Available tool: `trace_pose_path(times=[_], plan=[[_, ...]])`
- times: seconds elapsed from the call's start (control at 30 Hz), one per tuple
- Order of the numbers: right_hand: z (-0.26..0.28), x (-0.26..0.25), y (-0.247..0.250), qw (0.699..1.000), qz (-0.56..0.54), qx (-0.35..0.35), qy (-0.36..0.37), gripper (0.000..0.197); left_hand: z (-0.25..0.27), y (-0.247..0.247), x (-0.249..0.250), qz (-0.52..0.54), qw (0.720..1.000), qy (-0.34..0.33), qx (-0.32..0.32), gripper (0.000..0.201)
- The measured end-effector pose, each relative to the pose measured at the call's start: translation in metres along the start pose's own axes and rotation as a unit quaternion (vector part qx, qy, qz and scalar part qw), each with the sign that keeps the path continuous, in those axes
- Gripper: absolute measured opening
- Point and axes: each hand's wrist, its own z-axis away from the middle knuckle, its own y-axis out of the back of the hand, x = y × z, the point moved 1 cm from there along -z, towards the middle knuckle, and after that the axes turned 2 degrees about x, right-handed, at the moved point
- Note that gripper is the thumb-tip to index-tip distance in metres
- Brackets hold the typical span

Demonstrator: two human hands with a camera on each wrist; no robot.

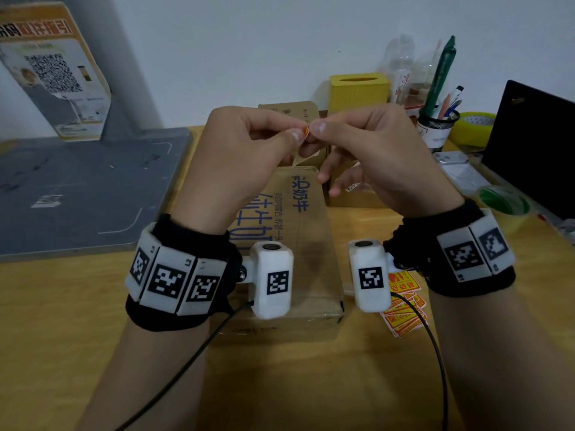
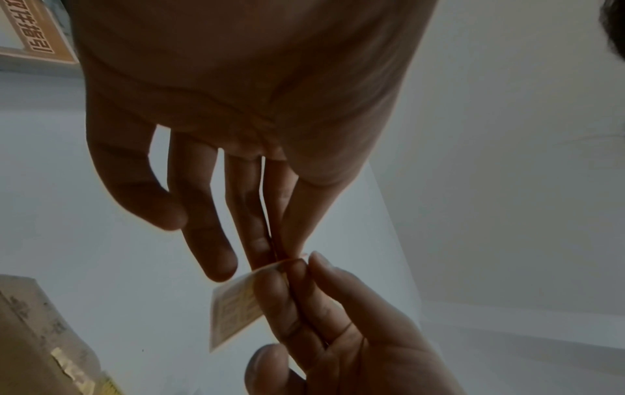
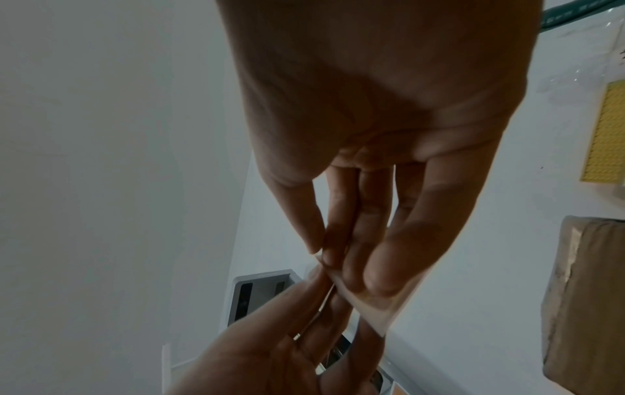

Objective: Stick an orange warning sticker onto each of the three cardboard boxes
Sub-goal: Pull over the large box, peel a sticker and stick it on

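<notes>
Both hands are raised above a long cardboard box (image 1: 308, 244) with blue print. Between them is a small orange sticker (image 1: 306, 131), only an edge of it showing in the head view. My left hand (image 1: 295, 135) pinches it between thumb and forefinger, and my right hand (image 1: 316, 129) pinches it from the other side. The left wrist view shows the sticker (image 2: 233, 307) hanging edge-on below the pinch. In the right wrist view a pale sheet (image 3: 378, 302) lies against my right fingertips. A second box (image 1: 357, 197) and a third box (image 1: 289, 112) stand behind.
A loose pile of orange stickers (image 1: 404, 306) lies right of the long box. A yellow tissue box (image 1: 357, 88), pen holder (image 1: 437, 122), tape rolls (image 1: 474, 126) and a black laptop (image 1: 535, 144) crowd the back right. A grey mat (image 1: 77, 188) covers the left.
</notes>
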Motion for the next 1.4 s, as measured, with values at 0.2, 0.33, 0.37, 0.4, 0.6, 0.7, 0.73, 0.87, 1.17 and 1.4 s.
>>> trace_pose_path(times=[0.2,0.33,0.37,0.4,0.6,0.7,0.73,0.87,1.17,1.4], plan=[[-0.0003,0.0002,-0.0002,1.0,-0.004,-0.003,0.002,0.014,0.0008,0.0006,0.0013,-0.007,1.0,0.005,0.001,0.014],[-0.0005,-0.0002,-0.0006,1.0,-0.002,0.0,0.004,0.013,0.001,0.0004,0.0025,-0.011,1.0,0.005,0.002,0.013],[-0.0004,-0.0002,-0.0005,1.0,-0.001,0.0,0.004,0.013,0.0013,0.0006,0.0029,-0.013,1.0,0.005,0.002,0.013],[-0.0004,-0.0004,-0.0005,1.0,-0.001,0.0,0.005,0.013,0.0015,0.0004,0.0033,-0.014,1.0,0.004,0.002,0.013],[-0.0013,-0.0003,-0.0016,1.0,-0.006,0.003,0.005,0.013,0.0024,-0.001,0.0039,-0.01,1.0,0.0,-0.004,0.013],[-0.0015,-0.0003,-0.0019,1.0,-0.006,0.003,0.003,0.016,0.0028,-0.0013,0.0041,-0.009,1.0,-0.002,-0.01,0.013],[-0.0016,-0.0005,-0.0019,1.0,-0.006,0.003,0.003,0.017,0.0031,-0.0013,0.0042,-0.009,1.0,-0.002,-0.011,0.013],[-0.002,0.0005,-0.0015,1.0,0.003,0.01,0.004,0.017,0.0035,-0.0009,0.0047,-0.006,1.0,0.01,-0.014,0.012],[-0.0003,-0.0025,0.0005,1.0,-0.023,0.007,0.011,0.017,0.0038,0.0003,0.0053,0.013,1.0,0.011,-0.025,0.014],[-0.0008,-0.0005,0.0018,1.0,-0.019,0.0,0.012,0.019,0.0053,-0.0004,0.0074,0.026,0.999,0.003,-0.027,0.015]])
